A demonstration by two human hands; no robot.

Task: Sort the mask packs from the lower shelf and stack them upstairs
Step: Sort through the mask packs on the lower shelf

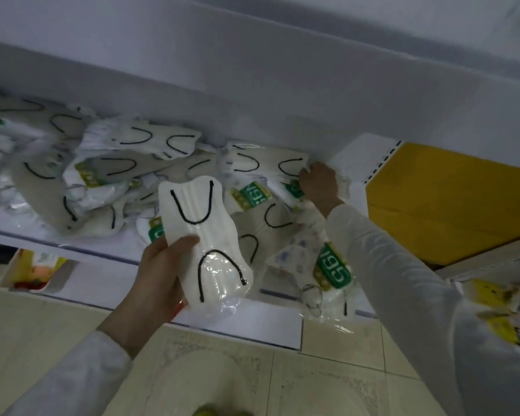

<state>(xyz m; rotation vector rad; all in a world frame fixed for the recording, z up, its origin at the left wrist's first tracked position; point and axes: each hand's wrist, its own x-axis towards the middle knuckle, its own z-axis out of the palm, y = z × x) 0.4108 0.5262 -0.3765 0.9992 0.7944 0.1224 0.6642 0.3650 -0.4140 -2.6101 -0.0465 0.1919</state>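
A clear-wrapped mask pack (206, 244), white with black ear loops, is held upright in the middle of the frame, in front of the edge of the lower shelf (246, 322). It is clasped at its left edge by the left hand (159, 274), with the thumb laid across the front and the fingers behind, so the grip is closed round the pack. Behind it, a loose pile of mask packs (117, 169) is spread over the shelf from the upper left of the frame to right of centre; black loops are shown on some, green labels on others. One green-labelled pack (330, 271) is seen hanging over the shelf's front edge, just right of the held one. At the right end of the pile the right hand (318, 184) is laid on the packs with its fingers bent down among them; whether anything is pinched in that grip cannot be told. A yellow box (448, 202) is seen to the right of that hand. At the left edge, below the shelf, a white tray (33, 271) with coloured items is seen above the pale tiled floor (42, 325).
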